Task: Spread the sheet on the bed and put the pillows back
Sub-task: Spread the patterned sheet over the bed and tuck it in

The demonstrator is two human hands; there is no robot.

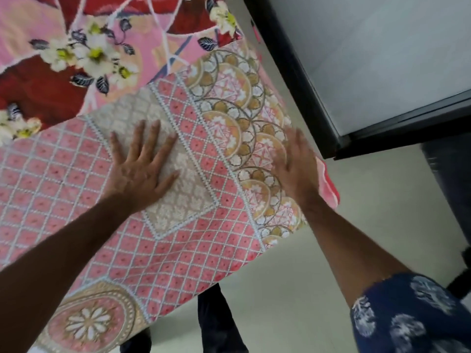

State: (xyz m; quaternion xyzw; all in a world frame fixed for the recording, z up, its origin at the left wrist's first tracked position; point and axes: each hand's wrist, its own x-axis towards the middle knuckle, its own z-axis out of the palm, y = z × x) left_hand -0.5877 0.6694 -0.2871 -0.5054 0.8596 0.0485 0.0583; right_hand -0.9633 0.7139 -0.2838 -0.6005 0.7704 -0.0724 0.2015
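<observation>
A pink sheet (76,179) with a white lattice pattern, gold scallops and a round medallion lies over the near corner of the bed. Beyond it a red and pink floral cover (76,47) shows on the bed. My left hand (142,169) lies flat on the sheet with its fingers spread, over a beige patch. My right hand (298,169) rests flat near the bed's right edge, fingers together and blurred. Neither hand holds anything. No pillow is in view.
A tall cabinet (382,59) with a black frame and a pale panel stands close to the bed's right side. Pale floor tiles (293,289) run along the bed's near edge. My dark trouser legs (216,319) are by the bed edge.
</observation>
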